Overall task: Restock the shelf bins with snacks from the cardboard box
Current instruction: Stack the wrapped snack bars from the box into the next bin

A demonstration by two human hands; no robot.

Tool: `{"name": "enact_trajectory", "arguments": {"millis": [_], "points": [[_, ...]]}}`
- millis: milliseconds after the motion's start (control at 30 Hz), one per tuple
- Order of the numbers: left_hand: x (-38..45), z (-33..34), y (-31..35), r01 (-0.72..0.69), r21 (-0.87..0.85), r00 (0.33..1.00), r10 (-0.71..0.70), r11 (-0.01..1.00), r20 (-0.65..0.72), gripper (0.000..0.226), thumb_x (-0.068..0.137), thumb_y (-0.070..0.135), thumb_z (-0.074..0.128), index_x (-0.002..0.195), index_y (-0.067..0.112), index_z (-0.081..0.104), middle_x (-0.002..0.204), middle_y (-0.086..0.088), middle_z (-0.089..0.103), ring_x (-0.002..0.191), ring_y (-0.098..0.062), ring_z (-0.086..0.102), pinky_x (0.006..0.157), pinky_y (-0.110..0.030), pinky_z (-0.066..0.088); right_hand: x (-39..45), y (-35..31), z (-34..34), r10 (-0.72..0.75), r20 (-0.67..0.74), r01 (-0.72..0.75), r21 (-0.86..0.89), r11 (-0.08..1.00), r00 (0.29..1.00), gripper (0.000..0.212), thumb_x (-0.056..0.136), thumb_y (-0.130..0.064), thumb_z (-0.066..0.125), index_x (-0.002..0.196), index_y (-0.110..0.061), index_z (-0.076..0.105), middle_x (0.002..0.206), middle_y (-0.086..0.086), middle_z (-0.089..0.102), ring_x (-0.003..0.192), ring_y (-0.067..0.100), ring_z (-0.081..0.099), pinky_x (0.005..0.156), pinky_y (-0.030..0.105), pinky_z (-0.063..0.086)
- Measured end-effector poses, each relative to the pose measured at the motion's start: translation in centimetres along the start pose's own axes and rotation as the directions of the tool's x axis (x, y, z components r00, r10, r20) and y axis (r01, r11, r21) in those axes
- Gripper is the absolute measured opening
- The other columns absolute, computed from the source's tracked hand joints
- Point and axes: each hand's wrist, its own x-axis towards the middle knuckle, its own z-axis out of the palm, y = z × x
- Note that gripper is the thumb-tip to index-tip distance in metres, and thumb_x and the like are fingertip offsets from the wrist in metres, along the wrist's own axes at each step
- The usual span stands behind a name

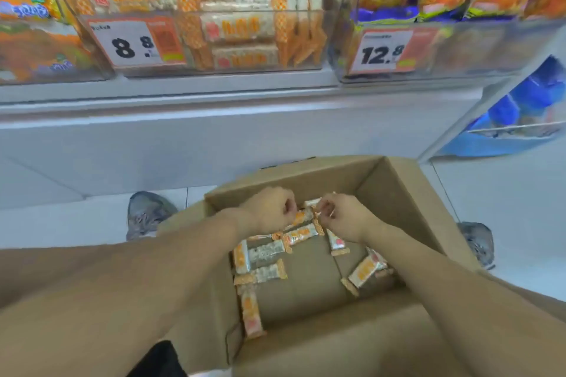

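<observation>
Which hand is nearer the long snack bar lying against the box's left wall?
Left. The left hand is up the box from the long snack bar, on its side; the right hand is farther off, across the box.

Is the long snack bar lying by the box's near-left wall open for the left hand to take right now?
Probably yes. That bar lies uncovered on the box floor, but the left hand is already curled over bars further in and would have to draw back.
</observation>
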Motion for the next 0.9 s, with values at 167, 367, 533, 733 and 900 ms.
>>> {"name": "enact_trajectory", "arguments": {"millis": [167,367,533,733,900], "points": [[-0.9,12.2,-5.6,0.313,-0.137,0.947,-0.297,0.940,0.122,0.019,0.088,0.013,0.065,0.107,0.013,0.066,0.109,-0.005,0.068,0.108,-0.025,0.064,0.085,-0.027,0.048,-1.7,5.3,5.4,0.232,0.315,-0.241,-0.010,0.970,0.920,0.020,0.094,-0.009,0.062,0.113,-0.004,0.066,0.113,0.018,0.068,0.093,0.027,0.063,0.067,0.011,0.046],[-0.5,17.3,-7.5,0.316,0.212,0.924,-0.350,0.925,0.151,0.043,0.094,0.000,0.047,0.133,0.014,0.052,0.138,-0.007,0.055,0.129,-0.029,0.050,0.099,-0.039,0.047,-2.0,10.6,7.2,0.307,0.366,-0.226,-0.247,0.942,0.878,0.035,0.092,-0.015,0.056,0.123,-0.029,0.062,0.134,0.006,0.058,0.127,0.028,0.051,0.105,0.030,0.041],[0.5,18.4,-7.2,0.278,0.290,0.926,-0.336,0.916,0.173,0.050,0.088,-0.013,0.041,0.131,0.009,0.053,0.132,-0.013,0.058,0.125,-0.029,0.053,0.097,-0.035,0.042,-2.5,12.6,7.5,0.375,0.465,-0.153,-0.448,0.881,0.802,0.064,0.089,-0.007,0.059,0.148,-0.025,0.042,0.145,0.006,0.048,0.135,0.025,0.046,0.105,0.030,0.041],[0.5,18.9,-7.2,0.287,0.014,0.923,-0.280,0.958,0.265,0.027,0.081,0.026,0.077,0.105,0.020,0.067,0.093,0.002,0.061,0.092,-0.019,0.061,0.071,-0.027,0.045,-2.5,13.6,10.2,0.435,0.544,-0.055,-0.579,0.814,0.717,0.041,0.094,-0.009,0.059,0.135,-0.009,0.053,0.141,0.013,0.053,0.131,0.030,0.052,0.103,0.036,0.046],[0.3,18.5,-6.3,0.484,-0.439,0.860,-0.319,0.757,0.397,0.042,0.085,0.046,0.075,0.103,0.013,0.058,0.091,0.001,0.056,0.083,-0.015,0.058,0.077,-0.035,0.051,-3.1,13.2,11.3,0.427,0.565,-0.099,-0.518,0.850,0.706,0.030,0.090,-0.016,0.062,0.118,-0.007,0.066,0.127,0.016,0.064,0.117,0.032,0.062,0.094,0.035,0.052]]}}
